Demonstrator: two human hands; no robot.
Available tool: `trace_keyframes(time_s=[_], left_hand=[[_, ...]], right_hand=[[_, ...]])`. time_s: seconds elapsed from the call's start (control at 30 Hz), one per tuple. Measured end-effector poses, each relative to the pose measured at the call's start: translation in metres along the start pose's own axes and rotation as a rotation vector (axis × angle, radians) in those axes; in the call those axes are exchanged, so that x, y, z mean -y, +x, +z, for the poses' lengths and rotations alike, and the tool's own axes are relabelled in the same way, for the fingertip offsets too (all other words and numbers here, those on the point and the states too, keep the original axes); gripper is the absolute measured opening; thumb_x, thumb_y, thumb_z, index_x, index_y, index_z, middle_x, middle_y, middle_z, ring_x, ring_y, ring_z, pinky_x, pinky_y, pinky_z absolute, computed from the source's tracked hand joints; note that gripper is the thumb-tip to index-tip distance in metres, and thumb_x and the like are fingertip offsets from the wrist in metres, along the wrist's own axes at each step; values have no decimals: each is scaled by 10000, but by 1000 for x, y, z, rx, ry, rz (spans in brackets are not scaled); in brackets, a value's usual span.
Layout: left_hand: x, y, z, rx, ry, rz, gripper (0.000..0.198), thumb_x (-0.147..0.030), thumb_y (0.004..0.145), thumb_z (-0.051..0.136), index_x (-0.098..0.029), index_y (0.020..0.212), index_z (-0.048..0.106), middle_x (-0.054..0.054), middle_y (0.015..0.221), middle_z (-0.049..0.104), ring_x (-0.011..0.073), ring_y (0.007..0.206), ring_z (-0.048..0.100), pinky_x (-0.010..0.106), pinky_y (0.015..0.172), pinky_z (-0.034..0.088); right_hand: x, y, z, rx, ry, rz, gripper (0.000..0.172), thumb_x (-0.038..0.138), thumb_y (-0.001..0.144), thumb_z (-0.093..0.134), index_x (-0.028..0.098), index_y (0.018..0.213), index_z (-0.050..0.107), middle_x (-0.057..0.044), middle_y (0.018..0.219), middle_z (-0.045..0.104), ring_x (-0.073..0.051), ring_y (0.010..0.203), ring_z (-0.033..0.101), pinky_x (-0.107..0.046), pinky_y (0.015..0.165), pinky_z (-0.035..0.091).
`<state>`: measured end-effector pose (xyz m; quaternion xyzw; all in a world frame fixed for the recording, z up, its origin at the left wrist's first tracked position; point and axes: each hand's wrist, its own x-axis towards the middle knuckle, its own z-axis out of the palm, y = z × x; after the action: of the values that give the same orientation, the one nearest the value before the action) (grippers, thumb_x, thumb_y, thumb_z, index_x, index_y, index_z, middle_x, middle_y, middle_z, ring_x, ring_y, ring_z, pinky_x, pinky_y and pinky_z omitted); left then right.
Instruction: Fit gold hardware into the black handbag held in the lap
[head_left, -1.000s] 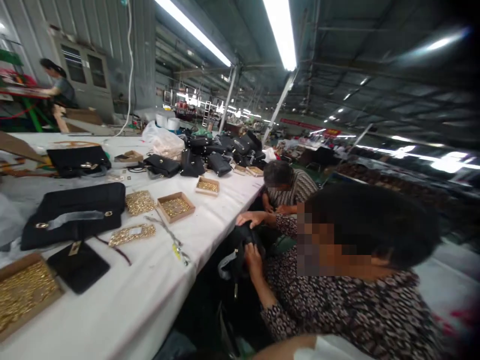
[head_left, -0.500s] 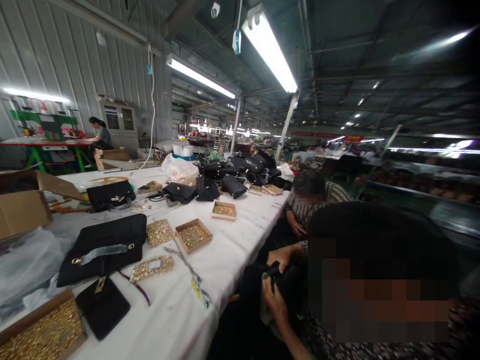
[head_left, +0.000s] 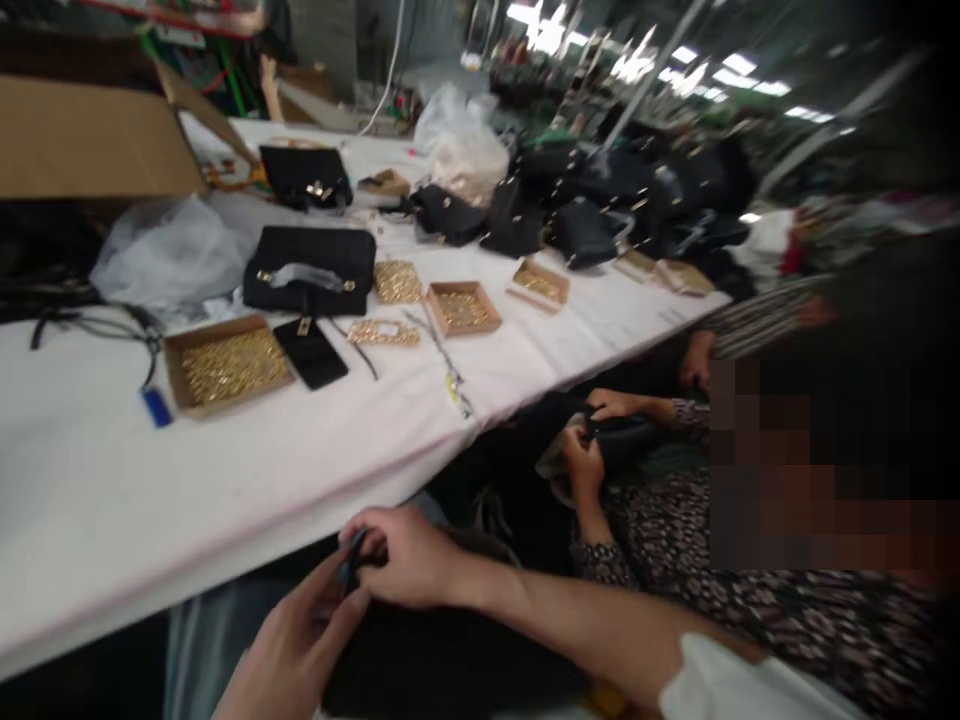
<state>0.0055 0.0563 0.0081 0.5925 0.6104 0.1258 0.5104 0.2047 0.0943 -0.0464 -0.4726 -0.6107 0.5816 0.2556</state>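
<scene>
Over my lap, just off the table's front edge, my left hand and my right hand meet. Between their fingertips is a small dark piece, blurred, with some blue on it; both hands pinch it. Below them lies a large black item, its shape partly hidden by my right forearm. On the white table are a box of gold hardware, a black flap piece with a gold fitting, and a black bag with a wrapped handle.
Pliers or similar tools lie near the table edge. Further back are more boxes of gold parts, clear plastic, a cardboard box and piled black bags. At the right, a person's hands hold dark material.
The view has tilted down and turned, so more of the table's near part shows. My two hands and the dark piece have come into view.
</scene>
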Motion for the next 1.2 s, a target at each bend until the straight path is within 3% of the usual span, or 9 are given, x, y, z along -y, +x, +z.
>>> trace_keyframes(time_s=[0.1,0.3,0.43,0.57,0.7,0.83,0.9,1.07,1.2], left_hand=[[10,1,3,39,-53,-64,658,-534,1009,680,-275,1601,553,47,1194,822,278,1087,772,378,939,605],[4,7,6,-48,-53,-18,555,-300,954,726,-276,1502,636,23,1193,814,241,1023,741,354,910,550],[6,6,6,-34,-87,-26,628,-448,979,757,-280,1559,585,11,1129,796,242,999,723,349,882,539],[2,7,4,-7,-121,-60,646,-642,1045,617,-239,1549,602,27,1044,771,246,984,712,339,839,517],[-7,12,6,-32,-19,-74,706,-650,1037,621,-217,1592,578,23,953,736,228,848,688,350,808,511],[-5,8,9,-29,63,-55,651,-607,1069,560,-221,1592,586,68,1069,698,232,867,699,380,850,545],[-2,5,12,-28,82,-21,614,-562,1080,541,-241,1603,566,96,1202,682,237,909,710,399,892,561],[-3,3,24,-23,50,47,543,-295,1058,491,-166,1585,484,179,1468,642,303,1362,635,423,1153,479],[-9,8,32,-35,155,-13,443,-159,958,479,-163,1395,554,173,1244,745,329,1115,727,434,960,504]], right_hand=[[-2,4,-8,64,13,-40,497,143,778,722,242,1264,738,37,855,770,-138,735,688,-227,676,485],[1,14,-19,117,-59,-74,428,140,839,730,226,1259,729,8,917,783,-144,796,709,-249,749,510],[1,15,-19,159,-43,-75,432,130,849,718,223,1270,713,15,918,783,-141,797,711,-245,747,511],[3,17,-22,187,-42,-104,439,155,866,755,222,1296,697,14,942,778,-142,820,711,-248,776,514],[5,20,-28,169,-139,-101,479,122,846,750,242,1308,714,-1,988,766,-157,876,703,-255,799,506],[4,22,-30,202,-164,-108,505,106,827,720,252,1310,713,19,958,753,-150,864,693,-251,809,501],[4,23,-29,227,-163,-116,515,91,819,699,252,1308,708,32,939,749,-142,842,688,-248,809,498],[10,23,-29,279,-154,-129,570,75,781,709,261,1320,708,45,935,750,-140,830,679,-241,795,491],[14,21,-33,308,-142,-136,539,90,798,718,259,1310,716,43,934,750,-143,840,691,-238,790,491]])
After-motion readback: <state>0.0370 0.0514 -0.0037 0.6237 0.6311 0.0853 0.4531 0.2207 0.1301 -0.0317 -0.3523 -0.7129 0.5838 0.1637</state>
